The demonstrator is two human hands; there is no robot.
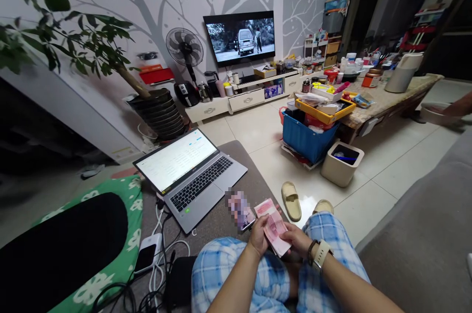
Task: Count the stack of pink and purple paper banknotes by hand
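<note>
A stack of pink banknotes [273,224] lies between my two hands, just above my lap in blue checked trousers. My left hand [260,237] grips the notes at their left edge, thumb on top. On the right side, my right hand [296,237] pinches the same notes near their lower end; a watch [322,254] and a dark bracelet sit on that wrist. Left of the notes, a phone [241,212] with a partly blurred picture rests on the grey-brown seat. Beyond it stands an open laptop [201,190] with a lit screen.
White and black cables [158,254] run beside a white device [148,253] at left. Slippers [291,200] lie on the tiled floor, near a beige bin [342,168] and a full blue crate [308,136]. A crowded table [405,94] stands at right, a potted plant [158,114] at left.
</note>
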